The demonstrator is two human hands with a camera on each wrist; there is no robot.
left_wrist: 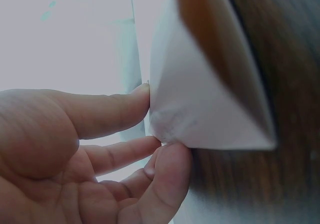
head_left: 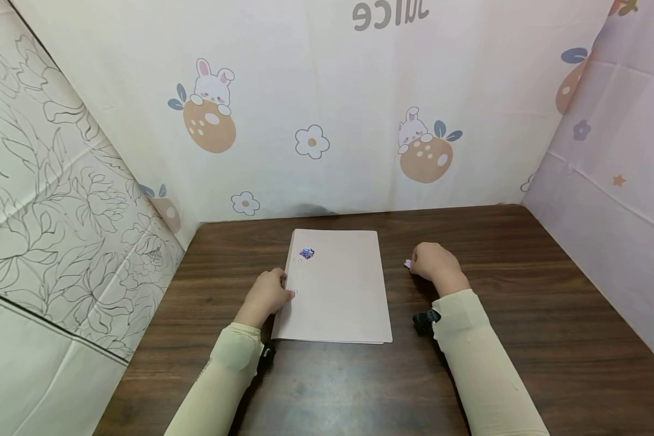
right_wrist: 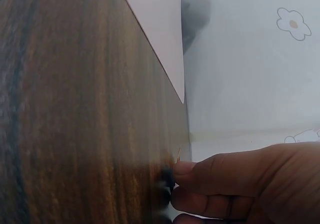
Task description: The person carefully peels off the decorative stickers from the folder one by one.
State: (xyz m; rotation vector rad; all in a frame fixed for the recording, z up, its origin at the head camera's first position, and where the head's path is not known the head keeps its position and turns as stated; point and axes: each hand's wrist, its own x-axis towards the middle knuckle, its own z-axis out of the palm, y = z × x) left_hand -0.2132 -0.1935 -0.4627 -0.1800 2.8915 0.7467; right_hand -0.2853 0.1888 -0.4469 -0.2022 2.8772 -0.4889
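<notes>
A pale pink folded paper (head_left: 338, 284) lies on the table, a small blue-purple patch (head_left: 307, 253) near its upper left corner. My left hand (head_left: 266, 297) holds the left edge; in the left wrist view the thumb (left_wrist: 115, 111) lies on one face and fingers on the other. There the paper gapes apart at its end. To the right of the paper, my right hand (head_left: 435, 264) is low over the wood, pinching a small whitish-purple piece (head_left: 407, 264). In the right wrist view only a thin edge of that piece shows at the thumb tip (right_wrist: 184, 168).
The dark wooden table (head_left: 332, 393) meets a printed curtain (head_left: 316, 175) at the back. Further patterned sheets hang at the left (head_left: 60, 181) and right (head_left: 621, 151). A black wrist strap (head_left: 426, 321) sits at the right cuff.
</notes>
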